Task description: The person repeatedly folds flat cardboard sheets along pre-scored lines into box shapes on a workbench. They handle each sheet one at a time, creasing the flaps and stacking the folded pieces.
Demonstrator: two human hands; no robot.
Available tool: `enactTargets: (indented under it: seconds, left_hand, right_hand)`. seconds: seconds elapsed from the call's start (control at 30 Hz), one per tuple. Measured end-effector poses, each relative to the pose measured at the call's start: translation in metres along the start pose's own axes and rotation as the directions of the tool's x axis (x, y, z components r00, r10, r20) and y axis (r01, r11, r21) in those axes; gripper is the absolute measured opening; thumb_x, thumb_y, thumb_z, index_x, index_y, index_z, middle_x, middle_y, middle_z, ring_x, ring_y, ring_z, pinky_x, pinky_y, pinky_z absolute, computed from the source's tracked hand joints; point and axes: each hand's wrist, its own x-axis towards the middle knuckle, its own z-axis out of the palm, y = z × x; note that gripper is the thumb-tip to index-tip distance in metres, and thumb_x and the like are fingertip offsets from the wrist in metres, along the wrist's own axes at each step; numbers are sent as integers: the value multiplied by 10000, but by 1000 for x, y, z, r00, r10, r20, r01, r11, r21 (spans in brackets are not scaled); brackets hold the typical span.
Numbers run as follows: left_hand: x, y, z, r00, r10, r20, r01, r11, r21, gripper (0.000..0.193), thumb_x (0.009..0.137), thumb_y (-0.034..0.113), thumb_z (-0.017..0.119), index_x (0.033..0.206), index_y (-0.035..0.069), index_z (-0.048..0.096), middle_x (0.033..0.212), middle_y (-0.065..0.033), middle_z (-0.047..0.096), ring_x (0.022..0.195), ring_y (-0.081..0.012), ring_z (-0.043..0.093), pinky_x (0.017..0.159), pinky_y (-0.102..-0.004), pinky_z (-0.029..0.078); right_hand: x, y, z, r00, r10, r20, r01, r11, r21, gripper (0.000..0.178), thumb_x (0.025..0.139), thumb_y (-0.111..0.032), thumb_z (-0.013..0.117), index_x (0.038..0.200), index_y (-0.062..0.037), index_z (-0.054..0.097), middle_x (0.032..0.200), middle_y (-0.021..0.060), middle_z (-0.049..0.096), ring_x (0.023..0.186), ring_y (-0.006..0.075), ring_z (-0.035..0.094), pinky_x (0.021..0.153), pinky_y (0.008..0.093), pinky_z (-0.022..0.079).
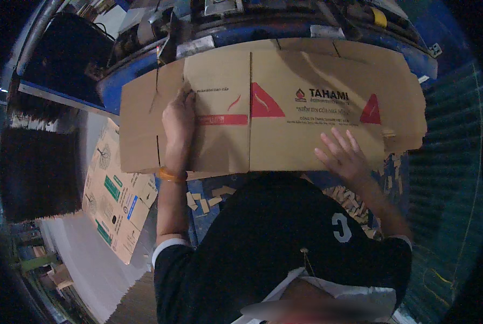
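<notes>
A flattened brown cardboard box (284, 141) printed with red triangles and dark lettering lies across in front of me, over the edge of a blue machine. Toward its left end, my left hand (179, 116) is closed, its fingers curled against the cardboard at a fold beside a slot; the fingertips are partly hidden. An orange band circles that wrist. My right hand (343, 155) rests on the lower right part of the printed panel, fingers spread and flat, gripping nothing.
Beyond the cardboard stands the blue machine (109, 89) with metal parts. Another printed cardboard sheet (120, 189) with green and blue marks lies at left. Small cardboard scraps (203, 202) are scattered below the box on both sides of me. Dark green corrugated sheeting (446, 162) rises at right.
</notes>
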Motion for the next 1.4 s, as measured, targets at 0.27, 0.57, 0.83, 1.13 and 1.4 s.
enactTargets:
  seconds: [0.27, 0.57, 0.83, 1.13, 1.4]
  left_hand:
    - [4, -5, -3, 997, 59, -40, -59, 998, -12, 277, 909, 289, 502, 1024, 87, 652, 851, -230, 635, 852, -414, 612, 735, -480, 477]
    - [5, -8, 1, 991, 127, -39, -126, 992, 28, 224, 894, 237, 522, 1033, 111, 645, 791, -223, 632, 802, -413, 613, 707, -486, 479]
    - [-34, 7, -52, 890, 443, -109, -437, 896, 77, 618, 827, 369, 665, 1327, 78, 449, 1307, -250, 459, 1124, -427, 516, 894, -469, 448]
    - [-79, 12, -58, 735, 678, 0, -678, 735, -5, 795, 662, 75, 713, 1387, 83, 386, 1428, -153, 365, 1283, -347, 391, 1033, -423, 378]
    - [30, 3, 0, 607, 781, -150, -768, 624, 143, 656, 713, 117, 696, 1326, 87, 466, 1304, -120, 483, 1173, -309, 488, 969, -396, 423]
  right_hand:
    - [-5, 3, 7, 998, -23, -51, 23, 1000, 13, 373, 876, -158, 511, 1242, -225, 513, 1344, 58, 483, 1259, 293, 439, 1051, 490, 371]
    - [-6, 5, 8, 998, -38, -49, 40, 998, 44, 370, 864, -170, 529, 1231, -217, 524, 1335, 63, 491, 1246, 289, 460, 1047, 489, 369]
    - [0, 5, -10, 998, -43, -35, 42, 999, -30, 413, 843, -155, 524, 1254, -191, 515, 1346, 82, 484, 1252, 279, 462, 1017, 500, 376]
    - [23, 26, -17, 995, -89, 45, 90, 996, -13, 454, 802, -122, 567, 1254, -142, 532, 1354, 84, 484, 1255, 287, 462, 1024, 500, 368]
    - [105, 106, 58, 998, -24, 53, 11, 971, 237, 468, 827, -215, 583, 1289, -171, 519, 1395, 32, 452, 1177, 277, 526, 925, 481, 453]
